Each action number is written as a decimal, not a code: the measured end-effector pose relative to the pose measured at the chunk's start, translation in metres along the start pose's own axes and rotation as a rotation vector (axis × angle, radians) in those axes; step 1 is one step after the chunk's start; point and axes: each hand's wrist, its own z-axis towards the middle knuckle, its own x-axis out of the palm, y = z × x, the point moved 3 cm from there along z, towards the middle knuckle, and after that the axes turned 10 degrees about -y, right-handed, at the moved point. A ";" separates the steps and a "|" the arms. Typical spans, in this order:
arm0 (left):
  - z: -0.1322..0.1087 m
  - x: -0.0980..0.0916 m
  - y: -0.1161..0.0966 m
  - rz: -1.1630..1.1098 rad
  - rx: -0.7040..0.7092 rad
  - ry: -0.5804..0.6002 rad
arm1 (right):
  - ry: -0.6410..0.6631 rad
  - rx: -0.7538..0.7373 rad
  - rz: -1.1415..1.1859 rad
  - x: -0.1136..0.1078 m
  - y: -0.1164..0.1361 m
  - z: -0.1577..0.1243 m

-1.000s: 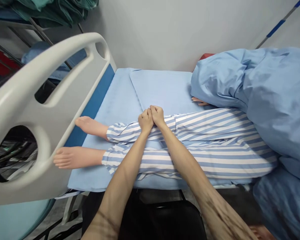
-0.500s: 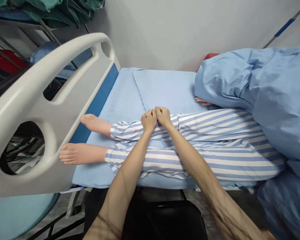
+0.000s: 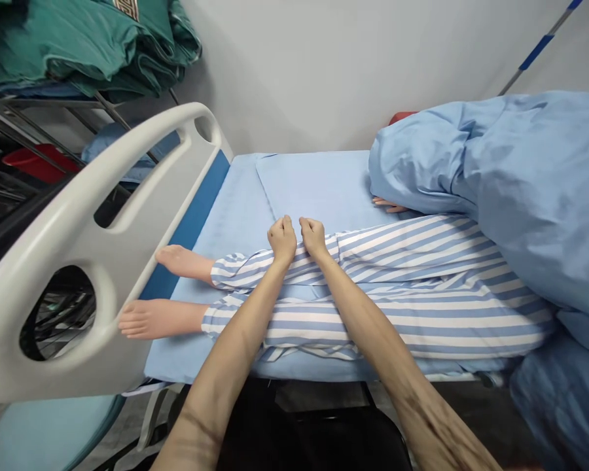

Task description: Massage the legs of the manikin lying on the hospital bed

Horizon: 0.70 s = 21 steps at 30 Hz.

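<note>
My left hand [image 3: 282, 239] is closed in a fist over the far leg of the striped trousers [image 3: 402, 252], near the shin. Beside it, a small gap to the right, my right hand [image 3: 313, 237] is also closed. What either hand holds, if anything, is hidden. The trousers are on a lying figure whose bare far foot [image 3: 184, 261] and near foot [image 3: 161, 318] point toward the white footboard [image 3: 127, 255]. A blue quilt [image 3: 520, 163] is heaped over the figure's upper part, with its fingertips [image 3: 390, 205] showing at the edge.
The light blue bed sheet [image 3: 319, 183] reaches the wall. Green cloth bundles [image 3: 93, 46] lie on a metal rack at the upper left, with a red basin [image 3: 42, 162] lower down. A black chair [image 3: 348, 432] and a round blue stool [image 3: 49, 432] stand at the near side.
My hands have moved slightly apart, leaving a gap between the fists. The camera view has tilted up a little, showing more of the green bundles. The lying figure's legs look unchanged.
</note>
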 end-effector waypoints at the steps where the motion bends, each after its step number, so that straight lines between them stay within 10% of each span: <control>1: 0.000 0.002 -0.004 -0.051 -0.005 -0.026 | -0.013 0.013 0.020 -0.001 0.000 0.001; 21: -0.024 0.022 0.006 0.331 0.004 0.092 | 0.002 0.051 -0.083 -0.008 0.019 0.002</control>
